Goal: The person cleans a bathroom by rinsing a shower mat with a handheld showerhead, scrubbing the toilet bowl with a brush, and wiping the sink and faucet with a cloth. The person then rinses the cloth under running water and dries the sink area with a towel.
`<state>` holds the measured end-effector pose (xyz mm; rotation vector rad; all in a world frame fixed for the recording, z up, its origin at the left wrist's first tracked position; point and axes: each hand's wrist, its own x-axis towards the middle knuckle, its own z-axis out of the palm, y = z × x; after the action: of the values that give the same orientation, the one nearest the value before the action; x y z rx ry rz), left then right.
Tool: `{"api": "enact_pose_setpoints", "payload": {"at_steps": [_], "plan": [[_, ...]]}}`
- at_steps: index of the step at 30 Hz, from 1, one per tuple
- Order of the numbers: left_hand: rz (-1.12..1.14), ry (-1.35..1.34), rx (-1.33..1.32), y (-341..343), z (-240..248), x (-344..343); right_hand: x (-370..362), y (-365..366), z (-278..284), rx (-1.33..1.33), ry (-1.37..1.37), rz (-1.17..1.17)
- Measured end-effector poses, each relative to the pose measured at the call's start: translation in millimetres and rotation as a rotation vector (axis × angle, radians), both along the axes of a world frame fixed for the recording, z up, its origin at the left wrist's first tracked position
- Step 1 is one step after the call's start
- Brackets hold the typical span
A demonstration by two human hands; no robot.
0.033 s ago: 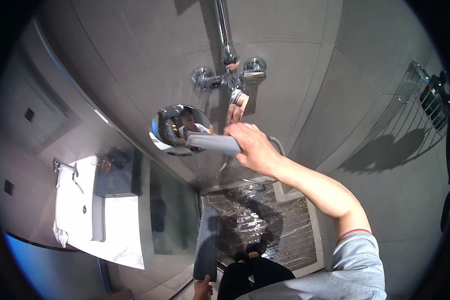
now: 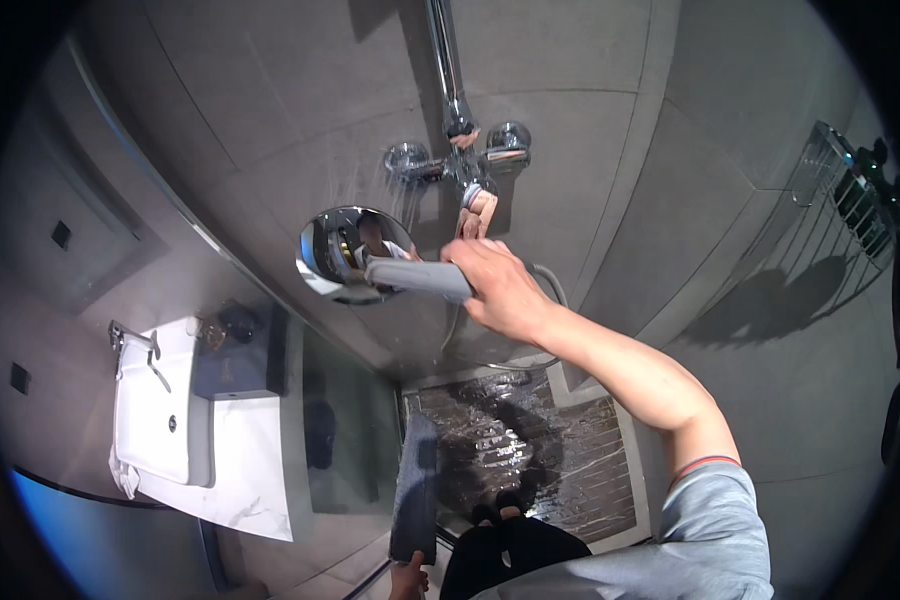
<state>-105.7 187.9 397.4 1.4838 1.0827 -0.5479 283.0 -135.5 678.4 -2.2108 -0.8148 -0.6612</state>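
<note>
My right hand (image 2: pixel 500 290) is closed round the grey handle of a shower head (image 2: pixel 345 255). The head's round mirror-like back faces me, and thin water jets spray from it toward the tiled wall. Low in the view, my left hand (image 2: pixel 407 578) grips the near end of a long, flat, dark grey pad (image 2: pixel 415 485); I cannot make out its exact kind. The pad hangs beside my legs, above the wet shower floor (image 2: pixel 570 460). A chrome mixer tap (image 2: pixel 460 160) sits on the wall just beyond my right hand, with a hose (image 2: pixel 560 285) looping below.
At left, past a glass panel (image 2: pixel 340 430), a white basin (image 2: pixel 160 420) stands on a pale counter (image 2: pixel 250 480) with a dark box (image 2: pixel 240 360). On the right wall hangs a wire rack (image 2: pixel 845 190) with dark bottles. A low ledge (image 2: pixel 580 390) borders the floor.
The shower head and my right hand have shifted slightly up and left. Water jets show more clearly against the wall. My left hand keeps its grip on the grey pad.
</note>
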Motion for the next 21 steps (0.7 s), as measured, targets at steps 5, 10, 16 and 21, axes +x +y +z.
{"api": "enact_pose_setpoints", "payload": {"at_steps": [5,10,16,21], "plan": [[-0.004,-0.018,-0.216,9.8,6.0,-0.7,25.8,-3.6,-2.8,-0.031,0.01,-0.123],[-0.209,-0.125,-0.16,-2.1,32.0,45.6,4.0,-15.8,27.2,0.026,0.091,-0.165],[-0.259,-0.131,-0.094,-8.8,47.6,121.3,6.2,-56.5,216.6,0.381,-0.129,-0.182],[-0.253,-0.117,-0.051,-29.5,42.9,146.7,63.1,-84.0,381.6,0.575,-0.261,-0.168]]}}
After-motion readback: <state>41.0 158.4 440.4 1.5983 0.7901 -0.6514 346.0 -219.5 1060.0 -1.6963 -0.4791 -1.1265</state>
